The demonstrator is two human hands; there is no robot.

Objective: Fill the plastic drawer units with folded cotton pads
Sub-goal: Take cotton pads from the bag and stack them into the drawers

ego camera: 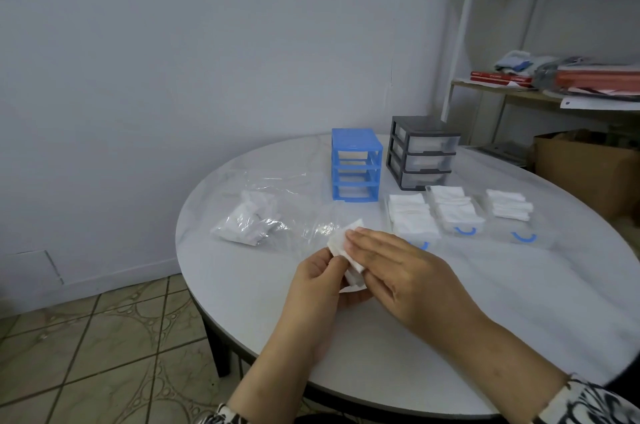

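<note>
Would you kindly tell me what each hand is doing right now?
Left hand: pinches the cotton pad.
Right hand: fingers straight, pressing on the same pad.

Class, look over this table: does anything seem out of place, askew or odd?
The blue drawer unit stands as a bare frame; its three clear drawers lie out on the table, holding folded pads. Nothing looks spilled or damaged.
</note>
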